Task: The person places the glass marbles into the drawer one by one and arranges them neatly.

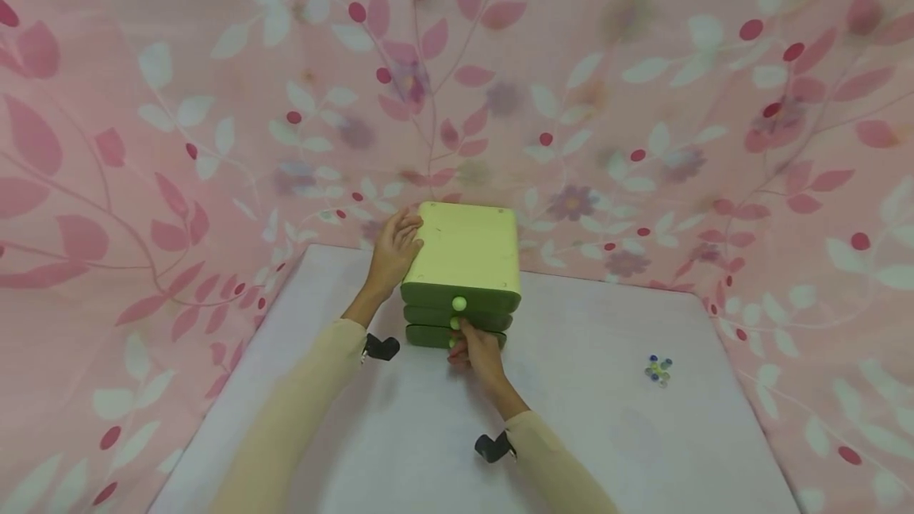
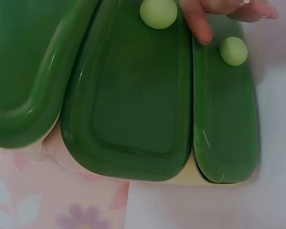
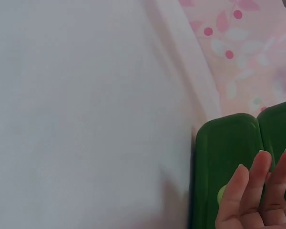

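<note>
Green drawer unit [image 1: 467, 248], 3 drawers stacked, sits at the centre of the head frame, toward the back of the white tabletop [image 1: 585, 403]. Left hand [image 1: 395, 248] lies against its left side, fingers unfurled, thumb by the top edge: bracing more than gripping, I judge. Right hand [image 1: 481, 353] is at the front, beside the middle knob [image 2: 158, 13]; 3 fingers stretch out in the right wrist view, but whether thumb and forefinger pinch the knob, cannot tell.

Risks: a dark gap shows at the end of the bottom drawer [image 2: 226, 119] in the left wrist view, so it may sit slightly ajar. Fingers lie across 2 fronts; a stray tip could snag the lower knob [image 2: 233, 51] or get nipped in the seam. Round, smooth knob could slip from a loose hold. With only a flat palm steadying it, a hard tug might skid or tip the unit.

Surface: pale, smooth-looking covering. Small beads [image 1: 658, 371] clustered right of centre; a jolt could roll them.

Room: pink floral hanging [image 1: 500, 125] across the upper frame and down both sides, apparently cloth. Light soft, shadows faint.
</note>
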Motion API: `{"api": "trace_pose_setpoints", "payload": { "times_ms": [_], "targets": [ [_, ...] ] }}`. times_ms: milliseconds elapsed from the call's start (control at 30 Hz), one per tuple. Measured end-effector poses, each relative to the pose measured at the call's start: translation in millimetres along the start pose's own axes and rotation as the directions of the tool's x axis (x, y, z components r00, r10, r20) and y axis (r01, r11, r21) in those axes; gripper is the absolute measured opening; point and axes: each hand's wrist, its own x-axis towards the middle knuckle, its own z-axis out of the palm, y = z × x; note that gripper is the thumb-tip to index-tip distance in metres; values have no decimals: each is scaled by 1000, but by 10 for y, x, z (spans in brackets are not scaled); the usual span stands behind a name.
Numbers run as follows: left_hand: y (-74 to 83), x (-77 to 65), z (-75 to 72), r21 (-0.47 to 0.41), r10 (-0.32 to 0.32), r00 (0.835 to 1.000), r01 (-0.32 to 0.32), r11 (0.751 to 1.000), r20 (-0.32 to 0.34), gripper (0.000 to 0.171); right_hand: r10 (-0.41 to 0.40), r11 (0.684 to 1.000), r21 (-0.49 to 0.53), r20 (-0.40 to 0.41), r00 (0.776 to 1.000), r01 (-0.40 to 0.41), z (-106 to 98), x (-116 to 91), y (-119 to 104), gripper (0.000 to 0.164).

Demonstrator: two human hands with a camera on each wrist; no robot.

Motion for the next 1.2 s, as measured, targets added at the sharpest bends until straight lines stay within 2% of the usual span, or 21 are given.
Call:
{"api": "trace_pose_setpoints", "payload": {
  "times_ms": [300,433,600,833,1200],
  "targets": [
    [-2,-18,19,-39,20,1000,-19,999,16,70,-15,995,104,22,1000,13,49,34,-73,48],
    [-18,-12,7,-47,26,999,-25,999,23,71,0,994,108,34,999,-4,44,-24,-187,47],
    [-32,2,-14,-31,27,999,-26,999,35,71,-27,997,66,20,999,26,55,-176,-392,43],
    [-14,-7,-32,-5,15,999,-15,1000,38,71,-53,998,45,-41,998,55,107,-21,-99,54],
    [12,-8,-31,26,8,999,-9,1000,46,68,-83,995,43,-47,995,85,138,-82,-48,55]
  ]
}}
